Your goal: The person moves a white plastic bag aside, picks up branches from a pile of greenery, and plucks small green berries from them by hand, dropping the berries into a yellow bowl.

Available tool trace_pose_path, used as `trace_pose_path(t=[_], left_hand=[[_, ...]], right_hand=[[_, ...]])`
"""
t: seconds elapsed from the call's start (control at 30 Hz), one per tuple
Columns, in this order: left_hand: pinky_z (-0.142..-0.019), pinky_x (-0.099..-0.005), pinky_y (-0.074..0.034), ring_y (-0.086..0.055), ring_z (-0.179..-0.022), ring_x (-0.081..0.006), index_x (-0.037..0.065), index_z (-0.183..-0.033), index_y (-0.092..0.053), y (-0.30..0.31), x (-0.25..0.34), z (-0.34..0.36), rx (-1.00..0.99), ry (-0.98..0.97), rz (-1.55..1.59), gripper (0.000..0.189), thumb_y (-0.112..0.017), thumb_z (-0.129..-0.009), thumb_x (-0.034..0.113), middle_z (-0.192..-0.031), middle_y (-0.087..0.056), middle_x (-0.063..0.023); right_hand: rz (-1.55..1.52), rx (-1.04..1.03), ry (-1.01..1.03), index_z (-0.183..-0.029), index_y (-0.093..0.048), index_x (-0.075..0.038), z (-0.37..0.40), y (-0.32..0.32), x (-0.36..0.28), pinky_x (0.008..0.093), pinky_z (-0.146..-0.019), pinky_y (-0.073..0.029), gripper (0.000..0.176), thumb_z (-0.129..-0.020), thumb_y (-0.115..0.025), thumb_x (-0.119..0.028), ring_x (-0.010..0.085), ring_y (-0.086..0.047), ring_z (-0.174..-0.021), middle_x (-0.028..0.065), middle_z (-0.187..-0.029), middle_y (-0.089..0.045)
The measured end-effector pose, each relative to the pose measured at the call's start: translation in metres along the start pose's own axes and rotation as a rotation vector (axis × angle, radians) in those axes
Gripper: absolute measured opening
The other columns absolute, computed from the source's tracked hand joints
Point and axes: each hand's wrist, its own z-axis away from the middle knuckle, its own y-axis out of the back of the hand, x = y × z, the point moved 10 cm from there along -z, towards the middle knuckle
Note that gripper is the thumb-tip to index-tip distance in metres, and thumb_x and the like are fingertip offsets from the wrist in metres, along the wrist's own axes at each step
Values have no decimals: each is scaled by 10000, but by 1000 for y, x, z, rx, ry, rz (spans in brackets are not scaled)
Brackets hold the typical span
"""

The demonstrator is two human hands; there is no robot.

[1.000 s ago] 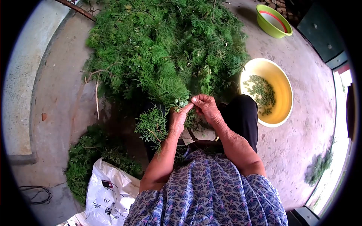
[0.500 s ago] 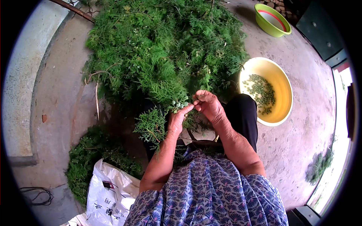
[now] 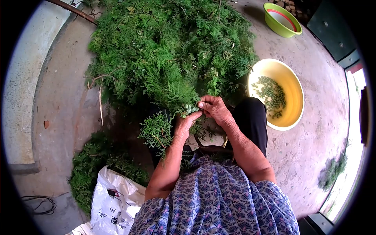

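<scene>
My left hand (image 3: 185, 124) is closed around a green evergreen branch (image 3: 156, 131) over my lap. A cluster of pale green cones (image 3: 190, 109) shows just above its thumb. My right hand (image 3: 216, 109) meets it from the right, thumb and index finger pinched at the edge of the cluster; what lies between the fingertips is too small to tell. A large pile of leafy branches (image 3: 168, 47) spreads in front of my hands. Right of my knee stands a yellow basin (image 3: 294, 105) with many small green cones (image 3: 273, 96) in it.
A lime green basin (image 3: 281, 30) sits at the upper right. More cut branches (image 3: 92, 168) and a white plastic sack (image 3: 111, 203) lie at the lower left. A black cable (image 3: 41, 204) is coiled at the far left. Against the right doorway lies a small green clump (image 3: 333, 171).
My right hand has moved slightly left and down to the cone cluster, and its fingers have closed in. The cluster in my left hand has shifted slightly right.
</scene>
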Motion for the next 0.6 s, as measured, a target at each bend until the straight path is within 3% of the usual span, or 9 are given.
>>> trace_pose_path(t=[0.2, 0.37, 0.43, 0.53, 0.57, 0.6], left_hand=[[-544, -252, -337, -448, -586, -84, 81, -787, -569, -12, 26, 11, -71, -61, 75, 116, -654, -733, 139, -689, -505, 46], [-534, -243, -336, -446, -570, -90, 61, -766, -593, -9, 24, 8, -70, -86, 112, 130, -638, -765, 183, -671, -514, 35], [-528, -243, -338, -440, -562, -82, 56, -747, -596, -4, 15, 3, -44, -70, 106, 151, -631, -777, 200, -656, -506, 43], [-542, -245, -310, -407, -559, -84, 52, -719, -584, -5, 17, 8, 6, -58, 29, 177, -606, -794, 211, -614, -456, 40], [-542, -245, -310, -407, -559, -84, 52, -719, -584, -5, 18, 8, 6, -58, 30, 177, -606, -794, 211, -614, -456, 40], [-535, -241, -303, -405, -560, -82, 39, -739, -600, -2, 17, 9, 34, -53, 52, 185, -606, -798, 215, -605, -450, 39]], right_hand=[[229, 216, 166, -876, -607, -5, 1, 15, -12, 239, -530, -420, 126, -803, -642, -101, 75, -487, -569, 6, -645, -563], [422, 376, 296, -824, -621, 3, 11, 19, -35, 276, -572, -450, 97, -761, -655, -62, 129, -535, -590, 66, -667, -602], [567, 504, 517, -795, -631, -1, 19, 18, -49, 282, -592, -458, 76, -737, -664, -37, 146, -559, -606, 94, -694, -621], [680, 572, 628, -780, -632, -5, 21, 18, -49, 284, -580, -462, 66, -729, -669, -24, 141, -559, -597, 89, -689, -625], [680, 572, 627, -780, -632, -5, 19, 21, -47, 284, -580, -462, 66, -729, -669, -24, 141, -559, -597, 89, -689, -625], [473, 627, 491, -767, -630, -3, 13, 42, -35, 279, -560, -458, 61, -729, -671, -28, 130, -551, -586, 78, -673, -618]])
